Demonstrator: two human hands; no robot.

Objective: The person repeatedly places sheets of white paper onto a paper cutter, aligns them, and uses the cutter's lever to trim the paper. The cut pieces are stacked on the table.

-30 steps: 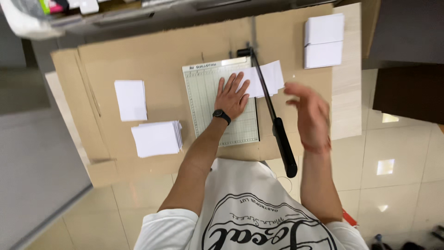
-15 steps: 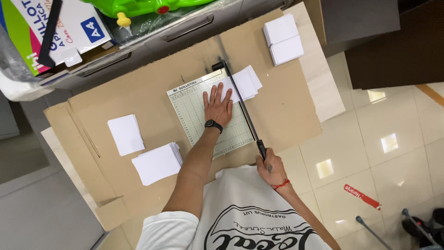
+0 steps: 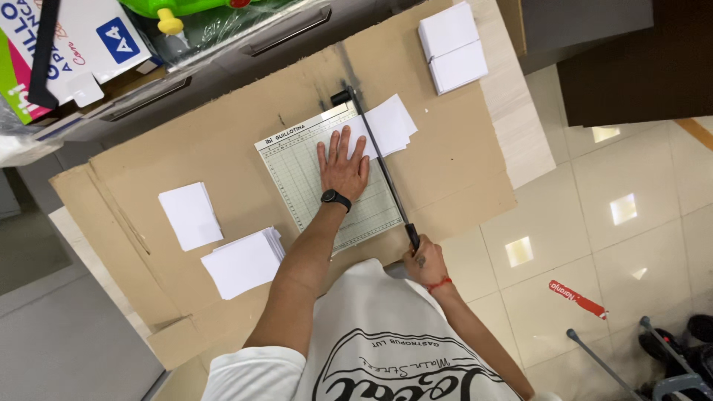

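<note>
Item: paper guillotine, blade arm lowered, both my hands engaged.

Near: my right hand (image 3: 425, 263), fingers clamped on the black handle (image 3: 411, 236); blade arm (image 3: 377, 157) runs long toward 11 o'clock. Beyond, at 10 o'clock: my left hand (image 3: 343, 165), fingers spread flat, pressing white paper (image 3: 388, 125) to the cutter's gridded bed (image 3: 297, 174).

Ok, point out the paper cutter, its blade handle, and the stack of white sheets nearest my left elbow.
Paper cutter (image 3: 304, 174): head view, on the bare gridded base.
Blade handle (image 3: 411, 236): head view, on the black grip just above the right hand.
Stack of white sheets (image 3: 243, 261): head view, on the top sheet's middle.
</note>
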